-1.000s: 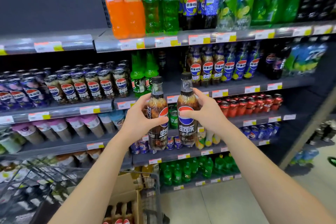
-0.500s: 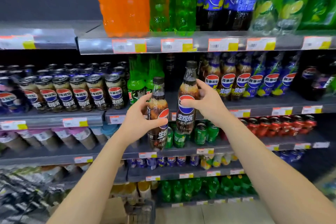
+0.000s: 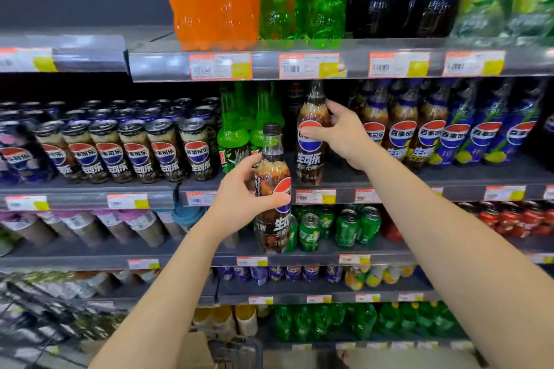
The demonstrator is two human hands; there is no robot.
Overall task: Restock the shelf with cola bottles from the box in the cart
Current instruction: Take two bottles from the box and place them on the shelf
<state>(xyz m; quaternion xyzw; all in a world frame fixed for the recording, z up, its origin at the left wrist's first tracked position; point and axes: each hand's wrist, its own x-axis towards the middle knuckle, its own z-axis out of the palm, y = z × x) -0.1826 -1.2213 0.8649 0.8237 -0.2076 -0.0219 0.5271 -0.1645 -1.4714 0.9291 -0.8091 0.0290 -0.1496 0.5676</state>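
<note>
Head view shows the right hand [image 3: 341, 136] wrapped around a cola bottle [image 3: 311, 141] standing upright on the shelf [image 3: 389, 180], in the gap between green bottles [image 3: 236, 135] and the cola row [image 3: 401, 135]. Left hand [image 3: 242, 204] clasps a second cola bottle [image 3: 273, 189], held below that shelf and not yet placed. Box contents are too blurred to judge.
</note>
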